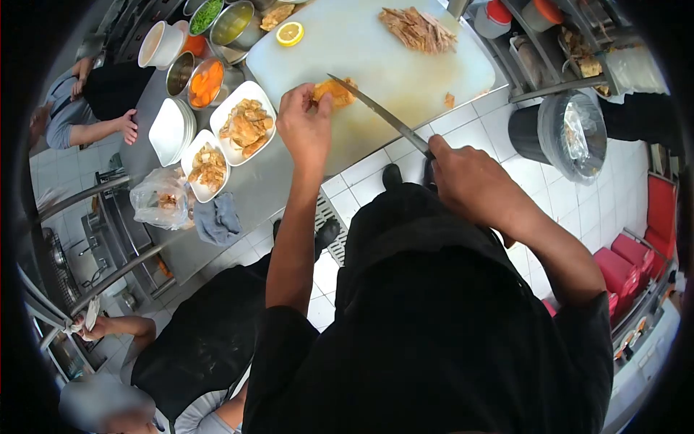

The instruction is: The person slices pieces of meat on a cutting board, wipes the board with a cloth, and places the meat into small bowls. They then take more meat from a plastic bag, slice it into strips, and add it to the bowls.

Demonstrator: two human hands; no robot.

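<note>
My right hand (466, 173) is wrapped round the handle of a long kitchen knife (390, 116). The blade points up and left, its tip over an orange-brown piece of cooked meat (336, 92), perhaps chicken. My left hand (303, 123) pinches the left end of this piece with curled fingers; the fingertips are partly hidden. The meat lies on a white cutting board (347, 43) near its front edge. Farther back on the board are a pile of browned meat strips (418, 30) and a cut lemon half (290, 33). A small scrap (450, 100) lies at the right.
Left of the board stand white dishes of meat pieces (246, 127), stacked white dishes (172, 132), a bowl of orange slices (207, 83), a plastic bag (160, 200) and a grey cloth (217, 219). A lined bin (571, 137) stands right. Two people are at the left.
</note>
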